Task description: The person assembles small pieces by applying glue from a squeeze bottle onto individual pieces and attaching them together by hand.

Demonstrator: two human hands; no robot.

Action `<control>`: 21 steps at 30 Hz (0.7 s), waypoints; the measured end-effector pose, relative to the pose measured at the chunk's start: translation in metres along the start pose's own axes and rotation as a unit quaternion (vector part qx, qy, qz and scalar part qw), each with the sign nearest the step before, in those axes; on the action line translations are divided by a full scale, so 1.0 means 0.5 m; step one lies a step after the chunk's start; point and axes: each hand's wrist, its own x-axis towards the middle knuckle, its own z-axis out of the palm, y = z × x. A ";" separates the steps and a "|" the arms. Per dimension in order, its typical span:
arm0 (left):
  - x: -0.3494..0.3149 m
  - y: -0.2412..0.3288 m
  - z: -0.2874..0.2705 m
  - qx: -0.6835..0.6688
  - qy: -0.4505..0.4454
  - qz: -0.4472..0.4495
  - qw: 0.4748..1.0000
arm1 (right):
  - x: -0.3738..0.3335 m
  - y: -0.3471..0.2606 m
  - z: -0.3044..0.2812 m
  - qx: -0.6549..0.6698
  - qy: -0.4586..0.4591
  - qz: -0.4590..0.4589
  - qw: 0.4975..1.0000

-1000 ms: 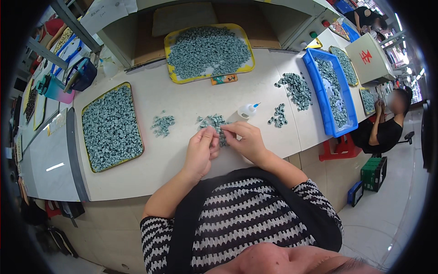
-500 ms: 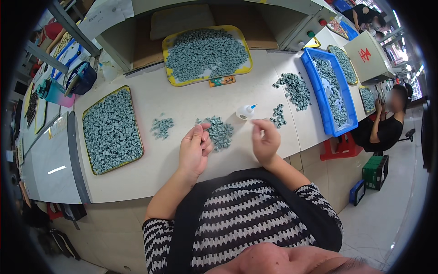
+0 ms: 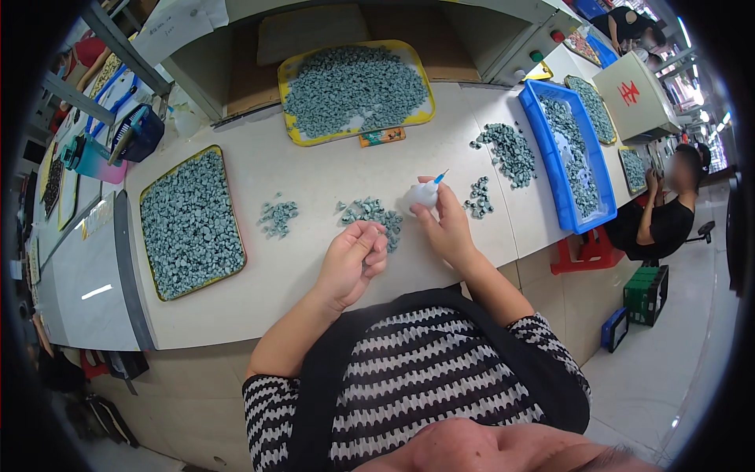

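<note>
- A tray (image 3: 241,228) of grey-green stones lies on the worktop (image 3: 291,315), with a small loose heap (image 3: 279,218) to its right.
- The left hand (image 3: 350,265) is just in front of the middle pile (image 3: 376,212), its grip pressed together at thumb and fingers — I cannot tell whether a stone is between them. Good practice would be a light, steady pinch, so that nothing small slips.
- The bottle (image 3: 415,198) is to the right of that pile, in the right hand. Its long axis slants from the body up to the right; the blue nozzle (image 3: 440,178) points away from the person and rightward. Whether its base touches the worktop is unclear.
- The right hand (image 3: 448,226) has its grip closed around the bottle — a gentle squeeze and a clear nozzle seem wise.
</note>
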 end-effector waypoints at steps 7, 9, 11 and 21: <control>0.008 0.007 -0.030 -0.060 0.037 0.006 0.998 | 0.002 -0.071 -0.011 -0.054 -0.038 -0.154 0.986; 0.014 0.011 -0.032 -0.068 0.048 0.018 0.996 | -0.004 -0.074 -0.008 -0.055 -0.062 -0.161 0.984; 0.014 0.009 -0.033 -0.076 0.060 0.032 0.995 | -0.013 -0.066 -0.006 -0.053 -0.059 -0.123 0.989; 0.016 0.009 -0.052 -0.139 0.025 0.000 0.990 | -0.011 -0.067 -0.026 -0.188 0.015 -0.218 0.958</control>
